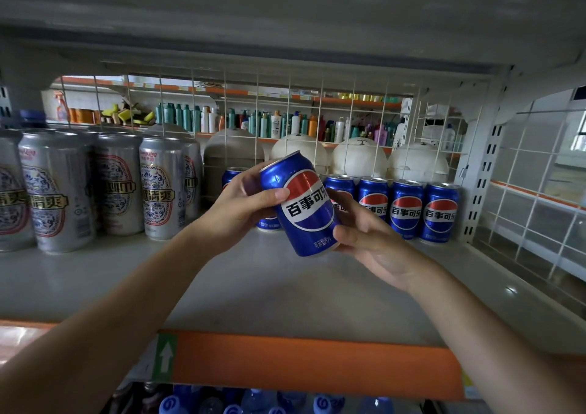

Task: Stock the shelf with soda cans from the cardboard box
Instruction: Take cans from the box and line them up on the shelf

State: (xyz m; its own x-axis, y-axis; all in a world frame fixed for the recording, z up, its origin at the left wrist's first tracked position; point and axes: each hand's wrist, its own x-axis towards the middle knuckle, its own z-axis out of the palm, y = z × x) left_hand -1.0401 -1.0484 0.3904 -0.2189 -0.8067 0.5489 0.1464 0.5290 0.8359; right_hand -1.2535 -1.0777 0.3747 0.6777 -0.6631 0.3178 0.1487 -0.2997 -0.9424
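The can you hold (304, 204) hides most of two shelf cans (340, 187) behind it; the leftmost silver can (8, 191) runs off frame; the bottles below (253, 402) are blurred.

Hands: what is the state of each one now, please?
Left hand: grips the upper part of the blue soda can.
Right hand: holds the lower part of the same can.

Hands: 2, left hand (241, 210) and right hand (374, 242). Blue soda cans: 1 held can (304, 204) between them; 4 standing cans (407, 207) toward the back right corner of the shelf (253, 287); at least 1 partly hidden can (233, 172) behind the hands. Silver cans (161, 188), left end: 5 countable, rows behind unclear. Pale domes (358, 157) past the back edge: 4.
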